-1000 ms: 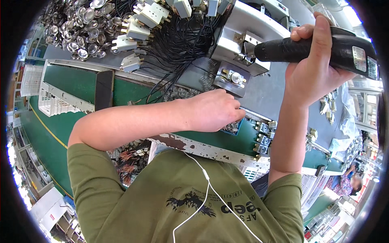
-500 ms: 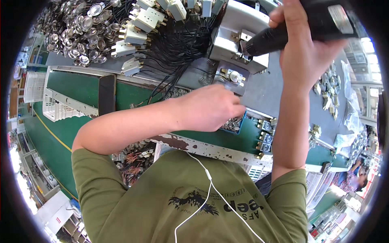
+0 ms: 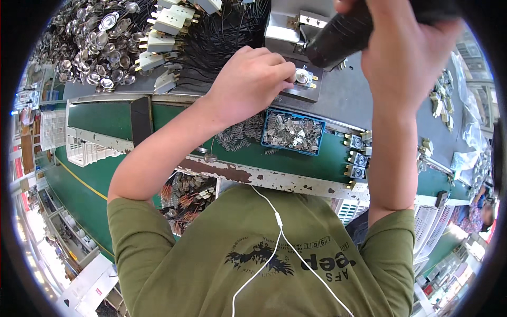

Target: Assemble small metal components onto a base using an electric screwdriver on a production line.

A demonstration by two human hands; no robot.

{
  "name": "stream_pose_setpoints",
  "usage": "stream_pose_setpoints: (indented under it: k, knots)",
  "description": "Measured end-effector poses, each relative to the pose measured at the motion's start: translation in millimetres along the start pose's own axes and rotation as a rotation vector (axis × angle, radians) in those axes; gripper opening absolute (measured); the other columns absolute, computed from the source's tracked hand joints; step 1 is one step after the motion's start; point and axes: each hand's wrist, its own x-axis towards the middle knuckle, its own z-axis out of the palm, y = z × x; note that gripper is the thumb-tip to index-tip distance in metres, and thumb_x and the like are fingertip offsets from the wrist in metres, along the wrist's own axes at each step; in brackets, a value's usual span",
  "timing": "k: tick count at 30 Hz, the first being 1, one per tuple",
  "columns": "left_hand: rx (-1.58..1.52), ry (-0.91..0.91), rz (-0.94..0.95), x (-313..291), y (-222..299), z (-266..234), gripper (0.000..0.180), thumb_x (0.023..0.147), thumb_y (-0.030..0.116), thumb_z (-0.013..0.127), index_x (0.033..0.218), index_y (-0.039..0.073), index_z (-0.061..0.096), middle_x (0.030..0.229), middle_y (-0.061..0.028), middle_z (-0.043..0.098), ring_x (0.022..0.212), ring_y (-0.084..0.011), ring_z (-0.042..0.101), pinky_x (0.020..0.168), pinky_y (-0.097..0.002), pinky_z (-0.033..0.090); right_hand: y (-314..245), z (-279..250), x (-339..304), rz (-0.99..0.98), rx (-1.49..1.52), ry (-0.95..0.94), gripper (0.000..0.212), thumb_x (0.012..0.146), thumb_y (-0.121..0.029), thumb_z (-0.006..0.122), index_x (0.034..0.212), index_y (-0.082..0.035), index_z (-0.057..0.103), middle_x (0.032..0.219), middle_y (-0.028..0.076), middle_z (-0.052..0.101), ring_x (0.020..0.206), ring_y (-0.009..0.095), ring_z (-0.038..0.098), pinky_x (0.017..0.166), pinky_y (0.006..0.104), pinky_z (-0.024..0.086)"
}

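My right hand (image 3: 398,63) is wrapped round a black electric screwdriver (image 3: 343,37); its tapered nose points down and left. Below that nose, a small white and metal part with brass terminals (image 3: 303,77) sits on a dark metal block (image 3: 309,95). At the part's left side is my left hand (image 3: 248,84), its fingers pressed together; whatever they pinch is hidden. A silver metal bracket (image 3: 285,37) rises just behind the block. Nearer to me, a blue tray (image 3: 290,151) holds many small metal pieces, with loose coil springs (image 3: 235,137) beside it.
Round metal cups (image 3: 100,47) are heaped at the far left, next to white plug-like blocks (image 3: 169,21) with black wires (image 3: 216,47). Several small square parts (image 3: 357,158) line the green bench by my right forearm. More brass-tipped parts (image 3: 442,100) and clear plastic bags (image 3: 470,127) lie farther right.
My left hand has moved from over the blue tray up to the part on the block, uncovering the tray. The screwdriver's nose has shifted slightly left in view, still above the block.
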Motion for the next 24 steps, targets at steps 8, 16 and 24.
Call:
stream_pose_setpoints:
  k: [8, 16, 24]
  knots:
    - [-0.063, 0.033, 0.056, 0, -15, 8, 0.010, 0.087, 0.015, 0.074, 0.090, 0.010, 0.066, 0.095, -0.0026, 0.071, 0.094, -0.0253, 0.067, 0.080, -0.0397, 0.050, 23, 14, -10, 0.052, 0.073, 0.175, 0.044, 0.085, 0.010, 0.077, 0.120, -0.001, 0.053, 0.088, 0.008, 0.068, 0.069, 0.012, 0.067, 0.057, 0.0250, 0.055]
    - [-0.126, 0.002, 0.074, 3, -14, 7, 0.011, 0.085, 0.011, 0.073, 0.087, 0.008, 0.063, 0.090, -0.0043, 0.069, 0.087, -0.0296, 0.066, 0.076, -0.0432, 0.052, 61, 28, 6, -0.269, 0.748, 0.117, 0.055, 0.085, 0.014, 0.073, 0.128, -0.001, 0.043, 0.097, 0.012, 0.068, 0.080, 0.015, 0.069, 0.065, 0.0273, 0.060]
    - [-0.123, 0.032, 0.074, 1, -13, 9, 0.009, 0.085, 0.012, 0.073, 0.088, 0.008, 0.065, 0.087, -0.0052, 0.067, 0.087, -0.0295, 0.066, 0.076, -0.0428, 0.052, 68, 32, 11, -0.353, 0.634, -0.014, 0.058, 0.085, 0.010, 0.075, 0.131, -0.002, 0.041, 0.101, 0.010, 0.067, 0.085, 0.015, 0.069, 0.068, 0.0287, 0.060]
